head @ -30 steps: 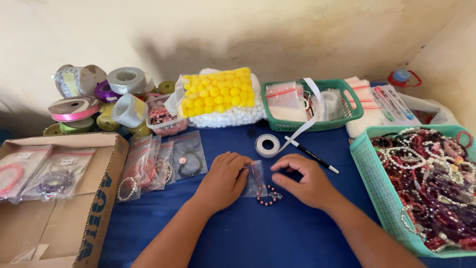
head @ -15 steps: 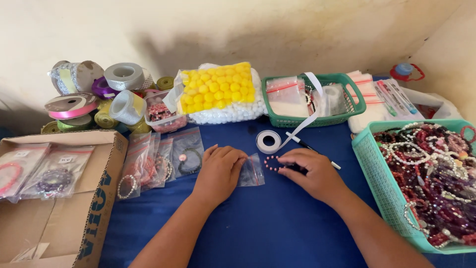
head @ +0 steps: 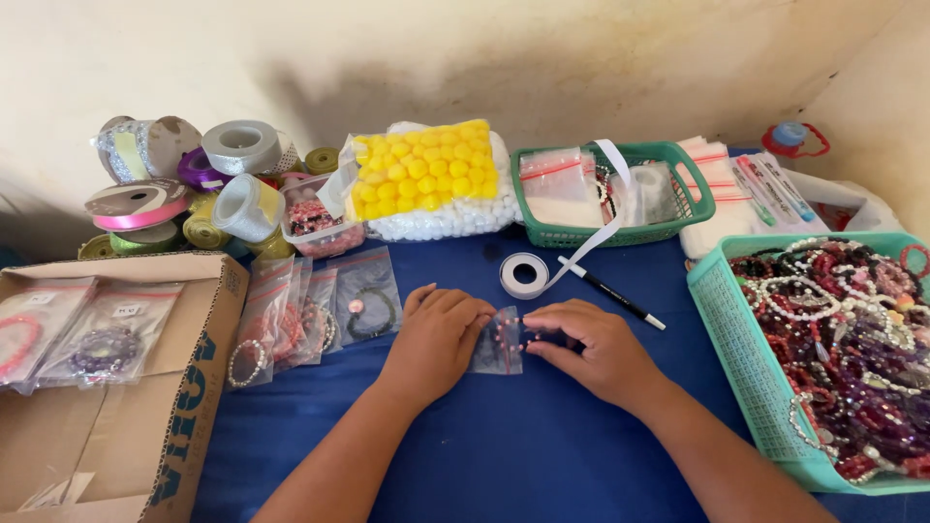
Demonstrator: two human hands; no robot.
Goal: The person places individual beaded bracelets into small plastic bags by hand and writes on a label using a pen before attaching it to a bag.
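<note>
Clear small plastic bag (head: 498, 341) with a red bead bracelet lies flat on the blue tabletop (head: 504, 455), left hand (head: 438, 341) pressing it steady while right hand (head: 591, 349) fingers pinch its right edge.

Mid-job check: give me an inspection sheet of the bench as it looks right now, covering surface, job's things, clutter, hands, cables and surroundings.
Surface: blue cloth covers the table.
Job's things: small clear bag with a beaded bracelet partly inside, flat on the cloth.
Clutter: bagged bracelets, cardboard box, ribbon spools, yellow pom-pom bag, green basket, tape roll, black pen, teal basket of beaded bracelets.
Hands: left hand presses the bag's left edge; right hand is at its right edge.
Cables: nothing seen.
Surroundings: stained pale wall behind the table.
</note>
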